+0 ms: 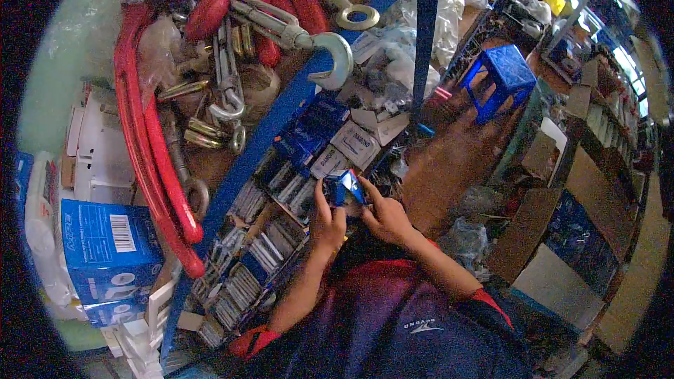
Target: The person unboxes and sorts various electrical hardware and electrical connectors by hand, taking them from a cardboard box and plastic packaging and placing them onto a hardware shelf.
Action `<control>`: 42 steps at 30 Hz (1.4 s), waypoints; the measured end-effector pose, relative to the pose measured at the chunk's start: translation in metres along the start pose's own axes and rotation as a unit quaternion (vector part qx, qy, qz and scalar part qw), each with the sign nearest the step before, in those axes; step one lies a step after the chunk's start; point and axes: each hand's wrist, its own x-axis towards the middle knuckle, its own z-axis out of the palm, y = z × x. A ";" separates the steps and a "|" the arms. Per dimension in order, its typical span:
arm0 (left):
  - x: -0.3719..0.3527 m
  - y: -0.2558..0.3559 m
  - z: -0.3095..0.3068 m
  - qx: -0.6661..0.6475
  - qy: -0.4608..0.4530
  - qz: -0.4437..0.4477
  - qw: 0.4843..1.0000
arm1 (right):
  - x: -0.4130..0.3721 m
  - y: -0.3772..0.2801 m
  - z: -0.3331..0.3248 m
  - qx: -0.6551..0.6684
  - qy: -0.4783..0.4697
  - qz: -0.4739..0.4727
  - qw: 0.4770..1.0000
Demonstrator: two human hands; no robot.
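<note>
Close to my body I hold a small blue box [337, 187] with white and red parts between both hands. My left hand [326, 223] grips its left side, thumb towards me. On the right side, my right hand [385, 215] has its fingers against the same box. What it contains cannot be made out. Just beyond my hands lie white printed cartons [355, 144] and dark blue boxes [309, 130]. To the left, below the blue shelf edge, stand rows of thin packs [265, 251].
On the shelf lie red-handled tools [151, 126], a large metal hook [337, 60] and turnbuckles [226, 74]. A blue carton [112, 253] stands at the left. A blue stool [502, 77] is on the floor, with an open cardboard box [562, 288] at the right.
</note>
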 end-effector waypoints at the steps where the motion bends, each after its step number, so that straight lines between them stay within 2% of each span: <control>1: -0.002 -0.006 -0.002 -0.007 0.001 -0.009 1.000 | 0.000 0.004 0.000 0.037 0.010 0.008 0.999; 2: -0.004 -0.010 -0.005 -0.014 0.002 -0.017 1.000 | 0.000 0.007 0.000 0.074 0.021 0.017 0.997; 4: 0.010 0.040 -0.035 -0.141 -0.019 -0.127 0.982 | 0.002 0.015 0.003 0.131 0.042 0.012 0.990; 8: 0.005 0.001 -0.025 -0.145 0.037 -0.029 0.988 | 0.000 0.020 0.007 0.189 0.060 -0.013 0.980; 12: 0.005 0.000 -0.031 -0.161 0.043 -0.062 0.984 | 0.002 0.024 0.010 0.228 0.062 0.009 0.972; 15: 0.004 -0.007 -0.035 -0.194 -0.011 -0.103 0.976 | 0.002 0.016 0.003 0.245 0.052 0.033 0.967; 18: 0.005 -0.007 -0.035 -0.228 0.013 -0.082 0.970 | 0.005 0.015 0.007 0.261 0.060 0.020 0.963; 21: 0.006 0.009 -0.041 -0.050 0.050 -0.044 0.997 | 0.008 0.015 0.008 0.269 0.043 0.026 0.962; 24: 0.009 0.004 -0.038 -0.003 0.056 -0.003 0.998 | 0.012 0.015 0.011 0.271 0.039 0.028 0.961; 27: 0.009 0.012 -0.041 -0.003 0.052 0.001 0.999 | 0.015 0.007 0.007 0.265 0.023 0.047 0.963; 30: 0.008 0.005 -0.036 0.045 0.059 0.048 0.996 | 0.016 0.005 0.006 0.218 0.034 0.039 0.975; 33: 0.010 0.018 -0.034 0.014 0.017 0.027 0.999 | 0.019 0.007 0.008 0.198 0.026 0.035 0.979; 37: 0.011 0.022 -0.030 0.018 -0.044 0.048 0.998 | 0.024 0.013 0.015 0.211 0.029 0.002 0.977; 40: 0.014 0.015 -0.025 0.032 -0.037 0.062 0.997 | 0.024 0.009 0.014 0.224 0.033 0.017 0.974; 42: 0.017 0.021 -0.026 0.011 -0.030 0.039 0.999 | 0.025 0.002 0.011 0.200 0.041 0.017 0.979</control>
